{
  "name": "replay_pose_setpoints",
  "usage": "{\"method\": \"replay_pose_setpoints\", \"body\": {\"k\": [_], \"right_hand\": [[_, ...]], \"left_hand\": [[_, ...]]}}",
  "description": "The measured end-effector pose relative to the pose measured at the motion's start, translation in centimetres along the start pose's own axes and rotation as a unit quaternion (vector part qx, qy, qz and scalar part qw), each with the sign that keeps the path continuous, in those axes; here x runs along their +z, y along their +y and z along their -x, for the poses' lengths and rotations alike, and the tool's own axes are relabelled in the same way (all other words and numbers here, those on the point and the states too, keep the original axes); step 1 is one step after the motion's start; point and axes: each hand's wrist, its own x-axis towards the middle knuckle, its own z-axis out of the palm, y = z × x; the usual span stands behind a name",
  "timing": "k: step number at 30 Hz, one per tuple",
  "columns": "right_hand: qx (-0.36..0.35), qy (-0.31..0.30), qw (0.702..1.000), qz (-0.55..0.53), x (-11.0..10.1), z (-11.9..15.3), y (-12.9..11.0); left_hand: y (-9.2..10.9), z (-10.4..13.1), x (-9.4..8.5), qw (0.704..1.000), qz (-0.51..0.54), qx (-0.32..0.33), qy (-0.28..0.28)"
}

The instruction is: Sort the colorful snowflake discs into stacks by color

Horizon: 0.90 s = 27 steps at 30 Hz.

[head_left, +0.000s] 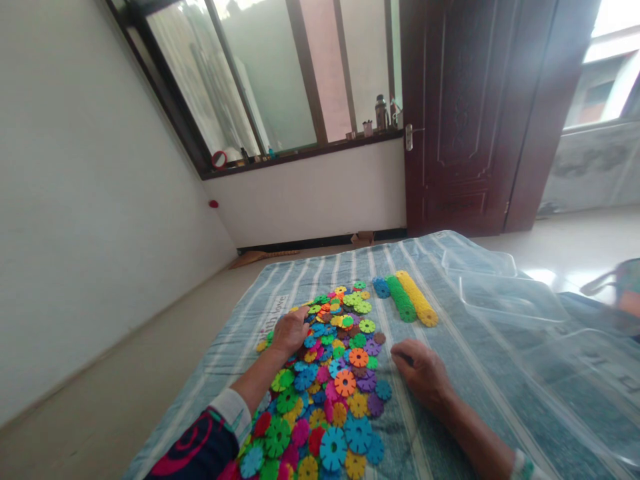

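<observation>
A pile of notched, flower-shaped plastic discs (327,373) in many colours spreads over a striped cloth. My left hand (291,331) rests at the pile's far left side, its fingers curled down among the discs. What those fingers pinch, if anything, is hidden. Just right of the pile, my right hand (423,373) hovers low or rests on the cloth with fingers curled closed; no disc shows in it. Beyond it lie a green row of stacked discs (401,299), a yellow row of stacked discs (417,299) and a shorter blue stack (381,287).
Clear plastic boxes (510,300) stand on the right of the striped cloth (440,427), with a clear lid or tray (590,380) nearer me. A dark red door (465,120) and a windowsill (310,155) with small items are at the back.
</observation>
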Motion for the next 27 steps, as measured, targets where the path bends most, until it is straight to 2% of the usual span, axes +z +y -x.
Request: {"method": "replay_pose_setpoints", "body": {"k": [7,20,27], "right_hand": [[-0.004,0.006,1.000,0.002,0.0,0.0,-0.1],[-0.008,0.002,1.000,0.010,-0.1,0.0,-0.1],[-0.008,-0.004,1.000,0.013,-0.2,0.0,-0.3]], "left_hand": [[0.1,-0.1,0.4,1.000,-0.011,-0.003,0.013],[0.1,-0.2,-0.1,1.000,0.023,0.012,0.015],[-0.4,-0.3,-1.1,0.997,0.043,-0.017,0.056]]}}
